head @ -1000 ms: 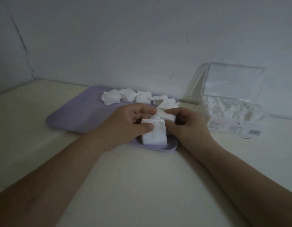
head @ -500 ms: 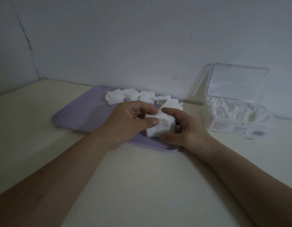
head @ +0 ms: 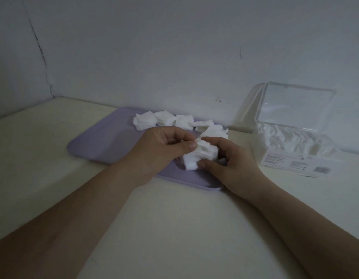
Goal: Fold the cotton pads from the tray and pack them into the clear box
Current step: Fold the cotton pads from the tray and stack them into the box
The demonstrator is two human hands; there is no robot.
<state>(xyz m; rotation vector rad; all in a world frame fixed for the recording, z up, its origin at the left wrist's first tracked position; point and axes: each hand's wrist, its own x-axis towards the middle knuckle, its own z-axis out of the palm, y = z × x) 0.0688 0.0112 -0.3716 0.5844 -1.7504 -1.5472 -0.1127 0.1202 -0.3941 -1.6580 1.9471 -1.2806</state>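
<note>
Over the near corner of the tray [head: 106, 146] the left hand [head: 160, 150] pinches the top of a cotton pad [head: 201, 156]; the right hand [head: 235, 170] holds its lower part with curled fingers. A loosened pinch could unfold it before the clear box [head: 291, 141], farther right.

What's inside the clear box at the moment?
White cotton pads fill the clear box nearly to its rim, lid standing open behind. The label on the front wall hides the lower layers and the bottom, so their count cannot be told.
</note>
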